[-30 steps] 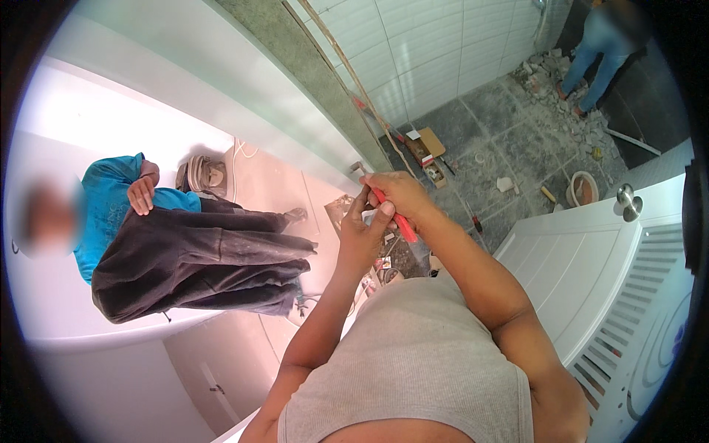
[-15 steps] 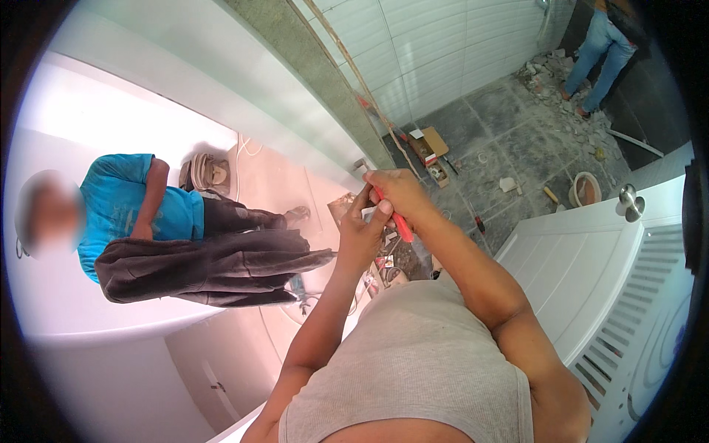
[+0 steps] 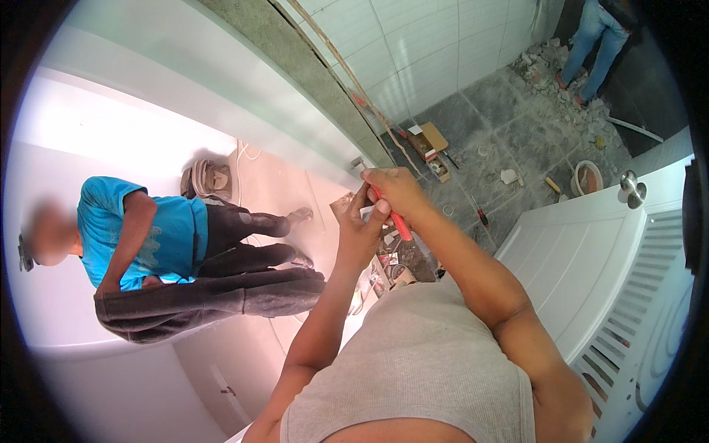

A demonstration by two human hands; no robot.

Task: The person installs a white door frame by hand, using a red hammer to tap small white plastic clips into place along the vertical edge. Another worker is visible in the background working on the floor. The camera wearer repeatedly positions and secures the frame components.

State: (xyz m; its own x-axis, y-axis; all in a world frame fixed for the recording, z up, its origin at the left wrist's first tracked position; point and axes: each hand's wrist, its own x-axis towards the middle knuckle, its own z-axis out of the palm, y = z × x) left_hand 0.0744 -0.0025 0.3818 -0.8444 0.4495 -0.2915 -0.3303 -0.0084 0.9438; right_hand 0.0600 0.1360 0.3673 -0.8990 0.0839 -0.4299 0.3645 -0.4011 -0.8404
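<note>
My right hand (image 3: 402,193) is closed round a red-handled tool (image 3: 401,227), whose red end sticks out below the fingers toward me. The tool's kind cannot be made out, since my fingers cover much of it. My left hand (image 3: 362,235) is closed beside it, thumb and fingers pressed against the tool from the left. Just beyond my fingertips, a small grey metal piece (image 3: 357,162) sits at the lower end of the white door frame (image 3: 295,122). Both hands are close together in front of my chest.
At left stands a person in a blue shirt (image 3: 148,232), with dark trousers. A white door (image 3: 569,247) with a round knob is at right. Boxes (image 3: 430,144), a bucket (image 3: 587,179) and rubble (image 3: 546,70) lie on grey tiles, with another person (image 3: 594,44) beyond.
My hands stay at the same spot on the tool, almost unmoved. The person in blue has shifted, with the arm lowered toward the dark trousers. The view has tilted slightly.
</note>
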